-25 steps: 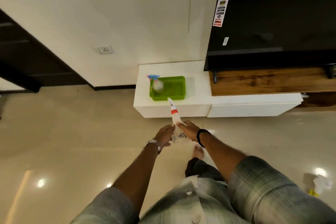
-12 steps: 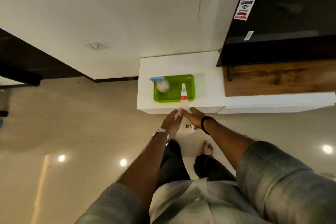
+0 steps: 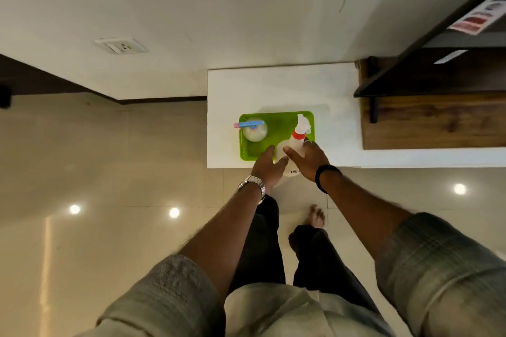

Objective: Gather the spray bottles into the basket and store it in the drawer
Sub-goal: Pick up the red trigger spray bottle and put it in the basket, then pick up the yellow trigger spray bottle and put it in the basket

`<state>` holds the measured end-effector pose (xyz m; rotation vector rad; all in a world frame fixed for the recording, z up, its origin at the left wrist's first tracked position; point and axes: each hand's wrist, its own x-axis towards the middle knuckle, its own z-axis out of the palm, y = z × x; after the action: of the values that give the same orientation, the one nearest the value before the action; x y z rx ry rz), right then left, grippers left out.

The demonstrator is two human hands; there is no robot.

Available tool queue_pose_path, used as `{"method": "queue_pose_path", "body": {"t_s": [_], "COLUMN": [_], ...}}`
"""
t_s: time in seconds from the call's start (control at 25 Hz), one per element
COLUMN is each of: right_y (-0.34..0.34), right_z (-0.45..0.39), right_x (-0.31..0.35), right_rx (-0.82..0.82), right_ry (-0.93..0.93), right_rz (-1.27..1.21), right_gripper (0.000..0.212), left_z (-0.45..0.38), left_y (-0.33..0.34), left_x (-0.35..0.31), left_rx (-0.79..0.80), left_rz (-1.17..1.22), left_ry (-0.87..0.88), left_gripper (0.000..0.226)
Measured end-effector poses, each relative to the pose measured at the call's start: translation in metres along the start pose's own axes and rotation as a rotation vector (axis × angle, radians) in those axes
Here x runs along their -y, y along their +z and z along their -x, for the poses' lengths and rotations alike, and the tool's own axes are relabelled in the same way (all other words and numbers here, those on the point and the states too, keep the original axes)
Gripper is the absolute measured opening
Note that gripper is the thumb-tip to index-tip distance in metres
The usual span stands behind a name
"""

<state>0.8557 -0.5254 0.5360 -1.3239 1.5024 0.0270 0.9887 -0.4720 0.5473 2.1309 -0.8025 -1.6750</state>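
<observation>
- This is a living room in a home.
- A big black TV [image 3: 449, 44] hangs at 2 o'clock.
- A low white cabinet [image 3: 279, 87] sits under it.
- The shiny tile floor [image 3: 109, 172] fills 8 o'clock.
- A wall plug [image 3: 121, 46] is at 10 o'clock.

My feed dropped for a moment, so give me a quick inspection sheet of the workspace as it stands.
Surface: white cabinet top, bare around the basket.
Job's things: green basket near the front edge; blue-trigger bottle upright in its left end; red-collared bottle held over its right end, base not yet inside.
Clutter: nothing seen.
Hands: left hand and right hand both on the red-collared bottle.
Cables: nothing seen.
Surroundings: wall socket, television on wooden shelf, glossy tiled floor.
</observation>
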Motion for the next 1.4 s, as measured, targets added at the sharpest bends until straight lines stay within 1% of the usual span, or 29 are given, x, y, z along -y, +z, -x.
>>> {"method": "queue_pose_path", "body": {"t_s": [0.04, 0.08, 0.16, 0.32, 0.4, 0.48, 0.56, 0.72, 0.84, 0.92, 1.04, 1.12, 1.2, 1.28, 1.32, 1.4], "right_y": [0.005, 0.009, 0.016, 0.032, 0.044, 0.058, 0.068, 0.079, 0.081, 0.082, 0.076, 0.067, 0.061, 0.053, 0.049, 0.042], "right_z": [-0.013, -0.027, -0.049, -0.095, -0.114, -0.129, -0.137, -0.151, -0.158, -0.159, -0.142, -0.112, -0.077, -0.036, -0.016, 0.025], "right_x": [0.000, -0.002, -0.004, -0.023, -0.036, -0.044, -0.044, -0.038, -0.039, -0.041, -0.041, -0.040, -0.044, -0.049, -0.053, -0.061], "right_rx": [-0.028, -0.042, -0.093, -0.175, -0.179, -0.159, -0.187, -0.260, -0.263, -0.237, -0.228, -0.250, -0.257, -0.209, -0.163, -0.082], "right_ry": [0.002, 0.009, 0.005, -0.016, -0.026, -0.023, -0.035, -0.080, -0.100, -0.063, 0.077, 0.105, 0.049, 0.040, 0.067, 0.138], "right_rz": [0.020, 0.040, 0.094, 0.107, 0.116, 0.075, 0.052, 0.011, -0.016, -0.018, 0.012, 0.004, 0.026, 0.133, 0.202, 0.313], "right_gripper": [0.072, 0.072, 0.063, 0.055, 0.055, 0.053, 0.053, 0.057, 0.062, 0.070, 0.081, 0.074, 0.058, 0.050, 0.051, 0.057], "left_z": [-0.013, -0.026, -0.052, -0.099, -0.113, -0.121, -0.127, -0.142, -0.152, -0.157, -0.144, -0.124, -0.105, -0.084, -0.073, -0.049], "left_y": [-0.006, -0.011, -0.016, -0.007, 0.002, 0.007, 0.008, 0.001, -0.003, -0.005, -0.012, -0.024, -0.036, -0.039, -0.036, -0.026], "left_x": [0.002, 0.004, 0.011, 0.029, 0.040, 0.047, 0.054, 0.057, 0.051, 0.050, 0.053, 0.056, 0.061, 0.054, 0.047, 0.034], "left_rx": [0.019, 0.037, 0.065, 0.109, 0.108, 0.087, 0.063, 0.013, 0.019, 0.041, 0.039, 0.037, 0.043, 0.137, 0.214, 0.376], "left_rz": [-0.052, -0.101, -0.160, -0.122, -0.093, -0.071, -0.076, -0.063, -0.125, -0.151, -0.213, -0.319, -0.425, -0.542, -0.638, -0.842], "left_ry": [-0.008, -0.018, -0.034, -0.060, -0.075, -0.077, -0.058, 0.013, 0.030, 0.027, 0.046, 0.072, 0.100, 0.117, 0.128, 0.159], "left_gripper": [0.060, 0.062, 0.065, 0.077, 0.082, 0.085, 0.084, 0.070, 0.072, 0.072, 0.061, 0.055, 0.047, 0.037, 0.035, 0.039]}}
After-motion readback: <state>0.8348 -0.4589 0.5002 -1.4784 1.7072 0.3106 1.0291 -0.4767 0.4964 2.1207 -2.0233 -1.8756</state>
